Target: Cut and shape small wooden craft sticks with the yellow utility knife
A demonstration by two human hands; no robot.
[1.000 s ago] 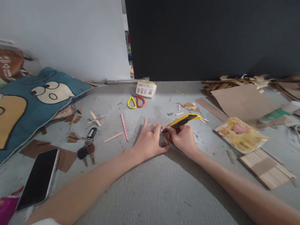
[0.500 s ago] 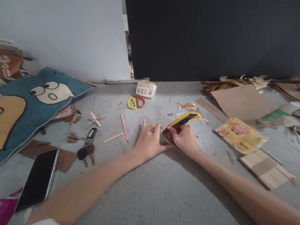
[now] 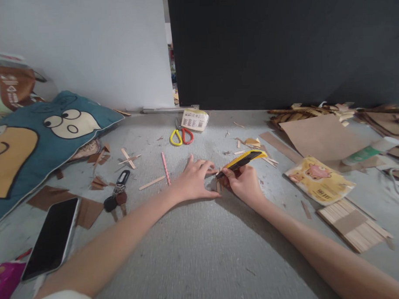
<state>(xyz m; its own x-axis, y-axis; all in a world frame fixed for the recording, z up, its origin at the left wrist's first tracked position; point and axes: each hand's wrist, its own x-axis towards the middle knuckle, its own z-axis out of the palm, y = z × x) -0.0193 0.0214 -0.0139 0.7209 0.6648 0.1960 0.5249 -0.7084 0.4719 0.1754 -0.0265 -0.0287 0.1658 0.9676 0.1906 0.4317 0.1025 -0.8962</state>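
While the right hand (image 3: 241, 183) grips a yellow-and-black utility knife (image 3: 244, 160), its front end angled down and to the left, the left hand (image 3: 194, 180) arches low over the grey, fine-streaked tabletop (image 3: 190, 254), thumb and fingers parted. Between the two hands, close to the left fingertips and the knife's front end, is a small light-brown wooden piece (image 3: 218, 185); I cannot tell whether the left hand is actually pinching it or merely steadying it.

From where I stand, a slim pink twisted stick (image 3: 165, 168) lies just beside the left hand, its near end by the wrist, with a flat pale wooden stick (image 3: 152, 183) to its left. Beyond the hands rest scissors with one yellow and one red handle loop (image 3: 176, 137), next to a small white-and-yellow printed packet (image 3: 194, 120). Over to the right, a banded bundle of flat pale wooden sticks (image 3: 339, 212) sits against a yellow cartoon-printed pouch (image 3: 320, 180).
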